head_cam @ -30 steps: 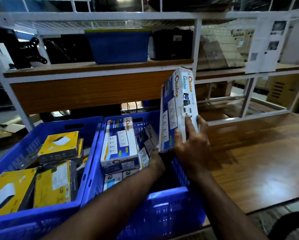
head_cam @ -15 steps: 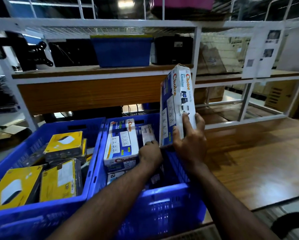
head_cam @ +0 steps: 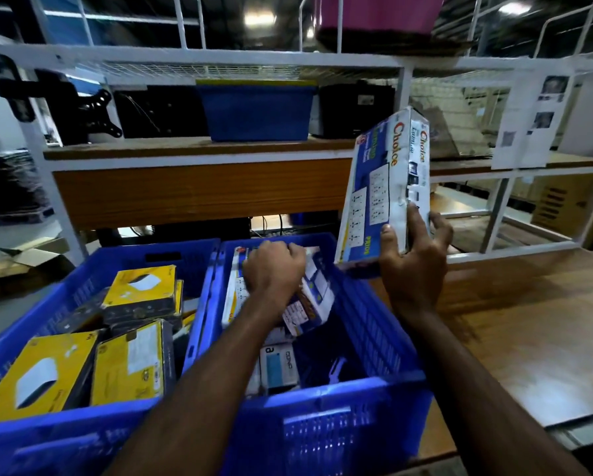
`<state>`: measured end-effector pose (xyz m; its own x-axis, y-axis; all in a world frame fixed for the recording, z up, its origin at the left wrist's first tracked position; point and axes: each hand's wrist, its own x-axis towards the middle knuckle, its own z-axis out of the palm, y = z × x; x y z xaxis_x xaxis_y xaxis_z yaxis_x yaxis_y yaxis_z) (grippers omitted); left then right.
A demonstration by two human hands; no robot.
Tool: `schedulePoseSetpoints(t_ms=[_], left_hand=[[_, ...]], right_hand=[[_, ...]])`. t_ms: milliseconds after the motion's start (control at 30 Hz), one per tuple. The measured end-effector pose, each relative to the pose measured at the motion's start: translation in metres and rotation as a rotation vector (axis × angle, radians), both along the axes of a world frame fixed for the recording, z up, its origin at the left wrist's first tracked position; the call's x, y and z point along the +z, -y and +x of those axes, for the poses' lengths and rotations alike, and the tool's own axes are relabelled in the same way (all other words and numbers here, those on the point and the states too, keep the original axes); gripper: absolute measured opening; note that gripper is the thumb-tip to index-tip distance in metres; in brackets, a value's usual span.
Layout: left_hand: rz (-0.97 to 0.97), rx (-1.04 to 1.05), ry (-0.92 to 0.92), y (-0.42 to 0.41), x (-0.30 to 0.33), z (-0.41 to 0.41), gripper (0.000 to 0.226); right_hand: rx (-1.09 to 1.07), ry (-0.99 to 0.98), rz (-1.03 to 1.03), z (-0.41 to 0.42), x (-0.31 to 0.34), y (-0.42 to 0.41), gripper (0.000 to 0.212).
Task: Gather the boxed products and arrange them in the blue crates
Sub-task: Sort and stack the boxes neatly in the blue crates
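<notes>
Two blue crates stand side by side on the wooden table. The left crate (head_cam: 82,290) holds several yellow boxes (head_cam: 140,297). The right crate (head_cam: 363,317) holds white-and-blue "Choice" boxes (head_cam: 312,297). My left hand (head_cam: 274,269) is inside the right crate, its fingers curled over the top of one of those boxes. My right hand (head_cam: 413,266) grips the lower end of another Choice box (head_cam: 380,187), held upright above the crate's right rim.
The wooden table (head_cam: 535,338) stretches to the right of the crates. Behind them rises a white metal rack (head_cam: 219,60) with a blue tub (head_cam: 257,111) and black items on its shelf. Printed sheets (head_cam: 531,121) hang on the rack at right.
My left hand has closed over a box in the right crate and tipped it. My right hand has carried the upright Choice box to the right and slightly up.
</notes>
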<state>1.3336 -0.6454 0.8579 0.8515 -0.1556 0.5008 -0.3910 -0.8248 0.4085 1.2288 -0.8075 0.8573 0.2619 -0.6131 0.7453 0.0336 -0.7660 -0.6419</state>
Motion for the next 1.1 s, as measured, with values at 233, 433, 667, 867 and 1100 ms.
schedulePoseSetpoints(t_ms=[233, 433, 667, 867, 1100], left_hand=[[-0.457, 0.114, 0.097, -0.068, 0.046, -0.002, 0.036], [-0.581, 0.133, 0.208, -0.082, 0.035, 0.008, 0.041], [-0.652, 0.166, 0.159, -0.097, 0.007, 0.02, 0.033], [-0.675, 0.153, 0.103, -0.096, -0.007, 0.019, 0.03], [-0.707, 0.178, 0.102, -0.115, -0.019, 0.03, 0.038]], right_hand=[[-0.011, -0.17, -0.109, 0.004, 0.003, -0.01, 0.053], [-0.04, -0.597, -0.371, 0.018, -0.017, -0.045, 0.053], [0.018, -0.841, -0.412, 0.026, -0.03, -0.055, 0.044], [0.065, -1.085, -0.341, 0.052, -0.055, -0.046, 0.046], [-0.058, -1.168, -0.462, 0.078, -0.083, -0.043, 0.048]])
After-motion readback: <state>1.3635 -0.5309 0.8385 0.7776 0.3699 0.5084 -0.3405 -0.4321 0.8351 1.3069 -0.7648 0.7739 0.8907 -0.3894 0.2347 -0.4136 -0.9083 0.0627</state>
